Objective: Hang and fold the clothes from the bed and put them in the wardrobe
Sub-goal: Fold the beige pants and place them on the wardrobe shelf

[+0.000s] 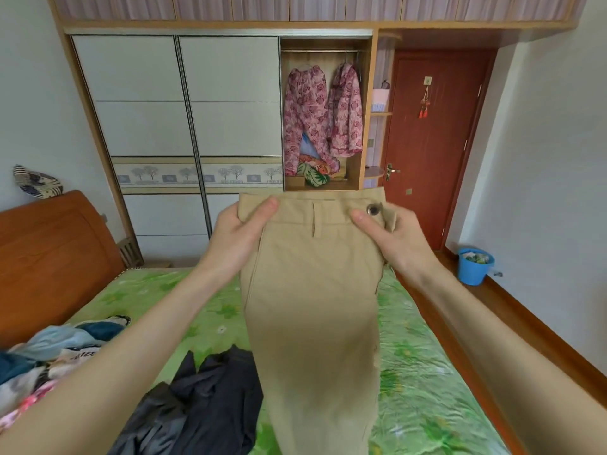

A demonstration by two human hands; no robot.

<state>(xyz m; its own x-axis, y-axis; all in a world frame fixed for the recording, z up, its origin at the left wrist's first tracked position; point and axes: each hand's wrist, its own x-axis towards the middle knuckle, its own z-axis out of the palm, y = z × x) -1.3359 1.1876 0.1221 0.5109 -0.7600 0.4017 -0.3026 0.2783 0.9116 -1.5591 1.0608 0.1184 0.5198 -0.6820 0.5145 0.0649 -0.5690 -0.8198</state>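
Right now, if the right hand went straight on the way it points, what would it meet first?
Probably the open wardrobe with its pink hanging clothes; the right hand, holding the trousers, has only open air before it, though depth is unclear.

Both bare forearms extend forward and converge, raised at chest height. Left hand (239,229): thumb on top, fingers curled behind, pinching the waistband corner of the beige cotton trousers (313,290). Right hand (392,233): mirrored grip, thumb pressed beside the button.
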